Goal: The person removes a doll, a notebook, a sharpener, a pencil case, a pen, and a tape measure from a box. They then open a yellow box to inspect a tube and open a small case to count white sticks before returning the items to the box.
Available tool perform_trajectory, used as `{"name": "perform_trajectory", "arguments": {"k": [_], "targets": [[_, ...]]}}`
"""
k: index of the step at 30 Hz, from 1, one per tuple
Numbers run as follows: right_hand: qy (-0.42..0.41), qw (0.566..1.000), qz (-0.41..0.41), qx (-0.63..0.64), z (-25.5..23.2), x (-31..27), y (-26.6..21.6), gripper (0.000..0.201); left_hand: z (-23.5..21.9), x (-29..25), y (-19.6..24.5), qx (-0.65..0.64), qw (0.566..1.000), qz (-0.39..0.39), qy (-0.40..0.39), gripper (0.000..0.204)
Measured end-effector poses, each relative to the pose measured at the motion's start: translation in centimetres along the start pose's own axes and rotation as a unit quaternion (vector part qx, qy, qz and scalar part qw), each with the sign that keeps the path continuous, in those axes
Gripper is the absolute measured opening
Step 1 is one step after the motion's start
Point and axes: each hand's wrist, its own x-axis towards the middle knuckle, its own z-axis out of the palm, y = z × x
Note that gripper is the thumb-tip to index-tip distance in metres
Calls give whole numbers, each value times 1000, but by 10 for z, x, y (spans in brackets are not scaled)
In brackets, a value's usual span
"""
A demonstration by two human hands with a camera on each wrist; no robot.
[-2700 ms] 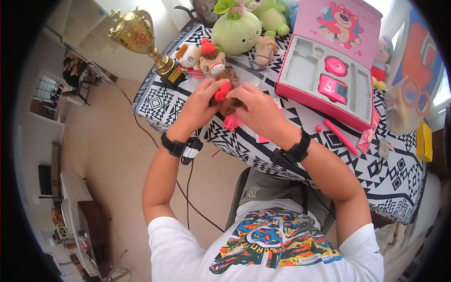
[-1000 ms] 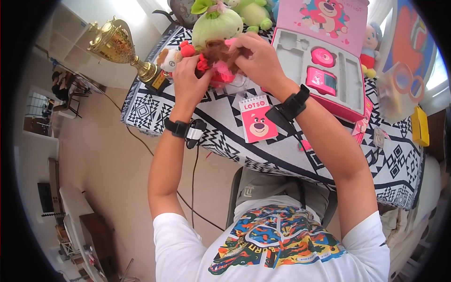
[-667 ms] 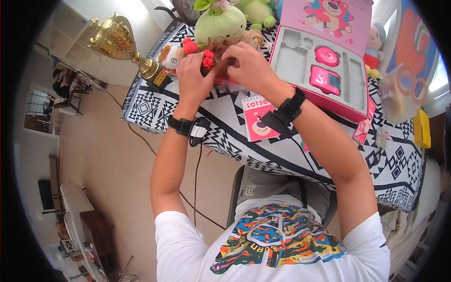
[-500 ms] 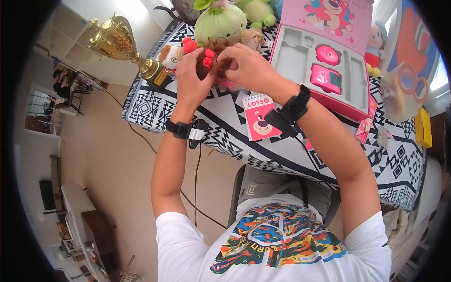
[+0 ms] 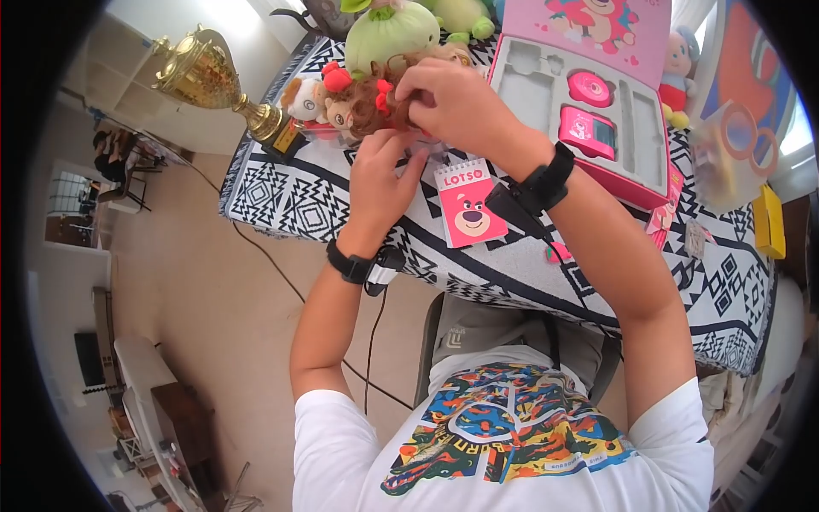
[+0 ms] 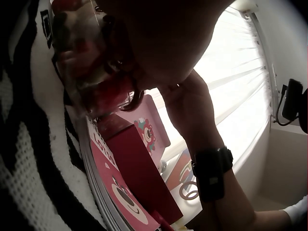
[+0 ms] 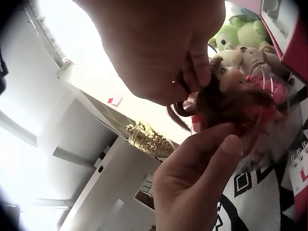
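I have the right hand [image 5: 461, 107] pinching hair [image 7: 216, 103], doll [image 7: 232, 77] just beside that grip; the left hand [image 5: 380, 183] is loosely open, close by. Hair arranging appears in hand — next calls for easing strands gently, without tugging.

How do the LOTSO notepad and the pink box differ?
The notepad is much smaller than the box.
The notepad lies cover up; the box is open, its lid raised at the back.
The notepad has a spiral binding along its top edge; the box has a grey insert with a round pink piece and a squarish one.
Shared: both are mostly pink, with a bear printed on cover or lid.
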Motion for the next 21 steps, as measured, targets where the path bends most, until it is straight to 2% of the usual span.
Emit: {"name": "perform_trajectory", "arguments": {"k": [1,2,3,5,7,9,13,14,15,18,19,20,21], "targets": [[-42,999,-16,-5,4,-2,3,15,2,-1,-1,15,999,-7,-32,16],[-82,996,-31,-10,8,-4,6,17,5,-1,-3,16,999,-6,-32,16],[-80,996,-32,-10,9,-6,7,17,7,-1,-4,-1,1000,9,-11,17],[-127,992,2,-17,13,-11,7,20,6,0,-6,-16,999,26,11,18],[-135,990,26,4,5,-12,1,25,-3,-3,-5,-31,998,-47,-28,16],[-77,995,46,45,2,-15,5,32,-11,-3,-6,-28,998,-63,-8,18],[-60,995,28,71,-6,-22,10,41,-22,3,-13,18,994,-94,57,29],[-53,997,40,29,-9,-24,10,43,-21,4,-21,15,994,-85,68,39],[-46,997,52,-13,-12,-25,9,46,-21,8,-23,16,994,-86,69,39],[-5,995,67,-77,-15,-30,12,48,-21,20,-27,41,995,-50,80,47],[-8,995,66,-76,-15,-31,14,48,-20,24,-28,71,995,-11,73,51],[1,989,94,-111,-15,-31,16,49,-19,27,-29,102,992,29,67,54],[12,982,121,-145,-15,-29,18,50,-18,30,-28,106,992,27,69,54]]}}
